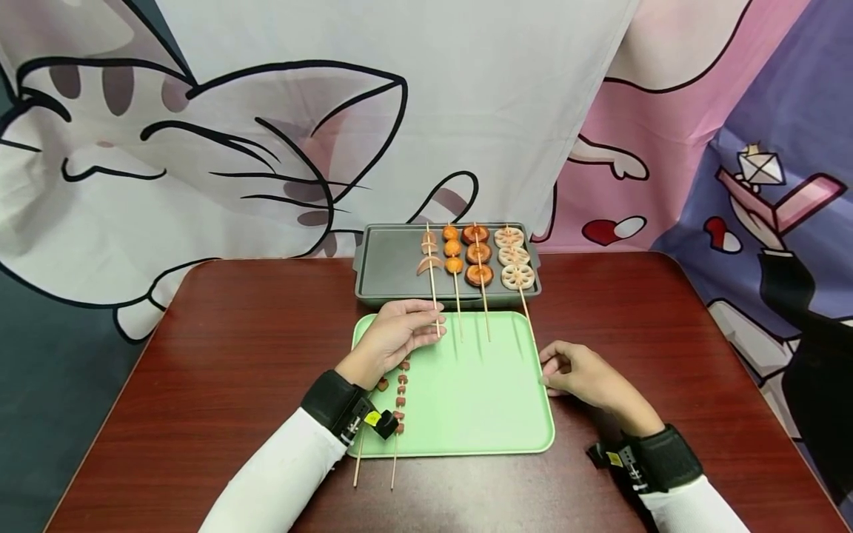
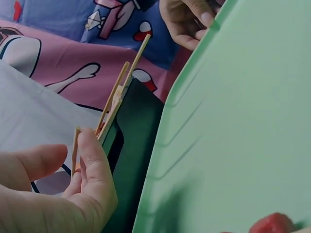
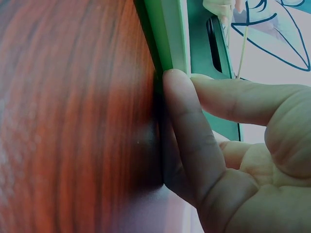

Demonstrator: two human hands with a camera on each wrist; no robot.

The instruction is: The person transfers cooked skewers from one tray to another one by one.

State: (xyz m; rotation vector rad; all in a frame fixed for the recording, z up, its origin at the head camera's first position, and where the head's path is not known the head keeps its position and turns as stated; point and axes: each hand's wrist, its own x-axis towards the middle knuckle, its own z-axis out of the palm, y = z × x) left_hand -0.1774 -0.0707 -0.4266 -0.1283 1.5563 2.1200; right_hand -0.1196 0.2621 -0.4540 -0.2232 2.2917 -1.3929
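Observation:
My left hand (image 1: pixel 403 333) is at the bare lower end of the leftmost skewer (image 1: pixel 432 281), which carries pale curved pieces. In the left wrist view, the stick (image 2: pixel 75 153) stands beside the index finger, with the thumb a little apart from it. At the light green tray's right edge, my right hand (image 1: pixel 576 370) pinches the rim (image 3: pixel 175 39) between thumb and index finger. Behind it, a grey baking pan (image 1: pixel 389 259) also holds skewers of orange balls (image 1: pixel 452 248), brown round slices (image 1: pixel 478 254) and lotus root slices (image 1: pixel 514 256), their sticks reaching over the green tray.
Two skewers of small reddish cubes (image 1: pixel 400 401) lie at the green tray's left side, partly hidden by the left forearm. Both trays stand on a dark red wooden table (image 1: pixel 266 326). A printed cartoon cloth (image 1: pixel 500 111) hangs behind the table.

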